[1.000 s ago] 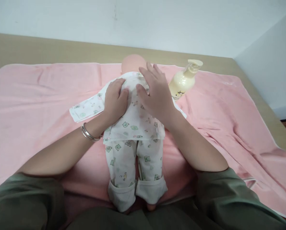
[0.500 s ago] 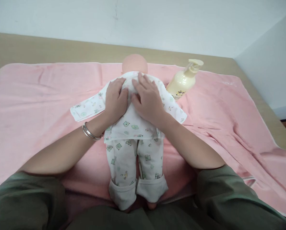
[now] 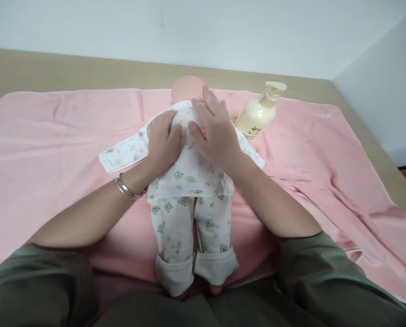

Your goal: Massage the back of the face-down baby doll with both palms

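A baby doll [image 3: 189, 181] lies with its bald head away from me and its feet at my lap; its face does not show. It wears a white top and white trousers [image 3: 179, 227] printed with small green animals, the trouser cuffs turned up. Flat on the left side of the doll's upper body rests my left hand [image 3: 164, 143], fingers stretched toward the shoulder, a silver bracelet on the wrist. My right hand [image 3: 216, 131] is over the right shoulder, its fingers extended and spread, the fingertips beside the head. Whether its palm touches the top I cannot tell.
Under the doll a wrinkled pink blanket [image 3: 63, 150] covers much of the wooden table [image 3: 87, 68]. A cream pump bottle [image 3: 257, 113] stands tilted in the view beyond the doll's right sleeve. A white wall [image 3: 223, 36] rises behind the table.
My right hand has shifted up and slightly right, its fingers now reaching beside the doll's head and seemingly lifted. My left hand stays where it was.
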Motion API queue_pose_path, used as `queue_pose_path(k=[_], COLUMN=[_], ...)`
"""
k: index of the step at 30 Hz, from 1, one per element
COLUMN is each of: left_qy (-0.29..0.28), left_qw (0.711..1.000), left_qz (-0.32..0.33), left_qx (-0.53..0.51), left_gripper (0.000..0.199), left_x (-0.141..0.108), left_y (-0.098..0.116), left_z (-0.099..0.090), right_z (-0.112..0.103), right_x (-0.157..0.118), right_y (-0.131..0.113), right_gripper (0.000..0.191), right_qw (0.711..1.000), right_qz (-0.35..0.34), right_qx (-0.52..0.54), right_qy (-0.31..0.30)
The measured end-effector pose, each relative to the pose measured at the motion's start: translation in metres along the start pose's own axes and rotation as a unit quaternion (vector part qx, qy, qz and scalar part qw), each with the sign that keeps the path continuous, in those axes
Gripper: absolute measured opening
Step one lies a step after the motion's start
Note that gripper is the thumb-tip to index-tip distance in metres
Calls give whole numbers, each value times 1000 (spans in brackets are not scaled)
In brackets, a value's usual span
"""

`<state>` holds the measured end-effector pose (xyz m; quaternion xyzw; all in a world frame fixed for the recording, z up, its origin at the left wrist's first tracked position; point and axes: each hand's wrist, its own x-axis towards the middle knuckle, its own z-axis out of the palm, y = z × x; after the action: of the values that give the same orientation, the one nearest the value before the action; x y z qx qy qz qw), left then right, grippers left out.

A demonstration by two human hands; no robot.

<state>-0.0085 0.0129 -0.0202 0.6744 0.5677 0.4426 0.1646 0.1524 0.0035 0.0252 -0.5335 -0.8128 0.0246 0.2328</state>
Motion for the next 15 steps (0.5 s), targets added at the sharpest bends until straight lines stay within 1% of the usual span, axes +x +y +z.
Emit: queue_pose_path(k=[2,3,4,7,9,10,12,13,15], left_qy=[-5,-4,-3,-2,-8,-13,-21,-22,-13], left_qw=[1000,1000,1000,1000,1000,1000,999,999,999], left_qz=[-1,-3,-4,-6,-10,-12,-19,-24,-27], left_qx=[-2,-4,-5,-5,-9,-14,-28,-35,-45], left_gripper=[34,33,33,37,39,39,37,36,32], left_x=[0,0,1,2,3,3,4,5,10], left_y=[-2,-3,-4,-5,-5,-5,-5,-5,-5], left_z=[0,0,0,-1,-4,-6,-9,-11,-12], right_z=[-2,-1,2,13,14,11,-3,-13,-36], right_x=[0,1,1,2,4,5,7,8,9], right_y=[0,1,1,3,5,5,6,6,7], right_gripper=[53,53,54,56,58,59,58,55,46], right_qw=[999,999,1000,999,997,996,996,995,994], right_qz=[-4,-4,-4,-2,5,13,41,58,72], right_qx=[-7,-4,4,33,44,46,54,61,79], right_qy=[36,36,24,-42,-66,-69,-61,-43,23])
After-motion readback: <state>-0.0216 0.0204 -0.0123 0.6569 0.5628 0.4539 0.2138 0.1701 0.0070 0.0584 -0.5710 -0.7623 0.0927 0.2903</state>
